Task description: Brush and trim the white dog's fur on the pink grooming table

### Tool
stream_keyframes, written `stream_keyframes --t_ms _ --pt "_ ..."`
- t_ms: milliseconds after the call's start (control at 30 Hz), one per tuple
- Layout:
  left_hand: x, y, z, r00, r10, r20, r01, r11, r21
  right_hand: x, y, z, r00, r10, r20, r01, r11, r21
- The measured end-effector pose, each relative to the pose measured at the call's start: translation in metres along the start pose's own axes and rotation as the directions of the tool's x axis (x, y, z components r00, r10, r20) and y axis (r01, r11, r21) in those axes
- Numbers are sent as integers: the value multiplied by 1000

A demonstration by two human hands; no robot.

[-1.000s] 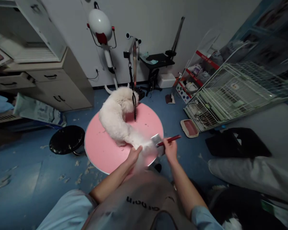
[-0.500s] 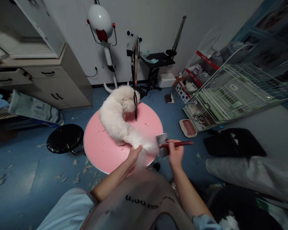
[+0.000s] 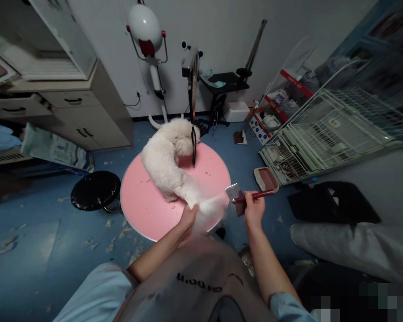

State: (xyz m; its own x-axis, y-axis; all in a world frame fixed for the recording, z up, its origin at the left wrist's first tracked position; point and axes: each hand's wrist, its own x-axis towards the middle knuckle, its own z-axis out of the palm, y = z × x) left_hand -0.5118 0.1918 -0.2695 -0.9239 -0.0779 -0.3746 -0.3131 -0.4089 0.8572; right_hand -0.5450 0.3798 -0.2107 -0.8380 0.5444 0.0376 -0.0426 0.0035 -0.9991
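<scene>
A curly white dog (image 3: 163,154) is on the round pink grooming table (image 3: 137,210), its body curved and its head towards the back. My left hand (image 3: 188,218) is closed on the dog's fluffy tail (image 3: 210,208), whose long hair fans out to the right and is blurred. In my right hand (image 3: 254,212) is a slicker brush (image 3: 235,199) with a red handle. The brush head is just right of the tail hair, apart from it. A dark grooming loop (image 3: 193,143) hangs down in front of the dog's head.
A metal grooming arm (image 3: 190,67) rises behind the dog. To the left stands a black stool (image 3: 96,190); a wire cage (image 3: 309,138) and a shallow litter tray (image 3: 267,180) are to the right. Loose hair (image 3: 110,243) lies on the blue floor. A white dryer (image 3: 147,29) stands behind.
The brush has moved right, away from the tail hair, and its head has tilted. My left hand still grips the tail. The whole view has shifted slightly.
</scene>
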Motion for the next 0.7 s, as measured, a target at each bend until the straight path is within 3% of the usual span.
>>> stream_keyframes --t_ms 67,167,233,300,333,400,467,500,633,700 --pt "0 1 -3 1000 -21 19 21 1000 10 -1 -1 0 998 4 58 -5 1000 28" --pt "0 5 -9 990 -123 70 120 992 36 5 -1 1 956 162 246 -159 987 -32" --pt "0 9 -12 983 -152 107 148 988 41 13 -4 -2 974 169 150 -167 986 -27" --pt "0 12 -12 984 -110 140 105 994 43 17 -8 -5 997 66 -43 -65 997 36" --pt "0 12 -11 985 -81 150 75 996 41 15 -10 -5 997 27 -66 -24 998 52" --pt "0 11 -8 988 -33 153 31 999 10 6 -10 -2 997 24 80 -27 999 42" --pt "1 8 -5 992 -17 126 24 998 -51 0 -3 1 953 133 273 -133 991 -21" --pt "1 6 -4 994 -19 109 28 996 -82 0 1 1 945 177 277 -173 984 -38" --pt "-2 2 1 999 -29 -42 23 989 -145 20 21 -18 985 160 -69 -156 986 57" --pt "-3 2 3 990 -37 -135 18 989 -145 29 28 -34 981 117 -154 -105 991 83"
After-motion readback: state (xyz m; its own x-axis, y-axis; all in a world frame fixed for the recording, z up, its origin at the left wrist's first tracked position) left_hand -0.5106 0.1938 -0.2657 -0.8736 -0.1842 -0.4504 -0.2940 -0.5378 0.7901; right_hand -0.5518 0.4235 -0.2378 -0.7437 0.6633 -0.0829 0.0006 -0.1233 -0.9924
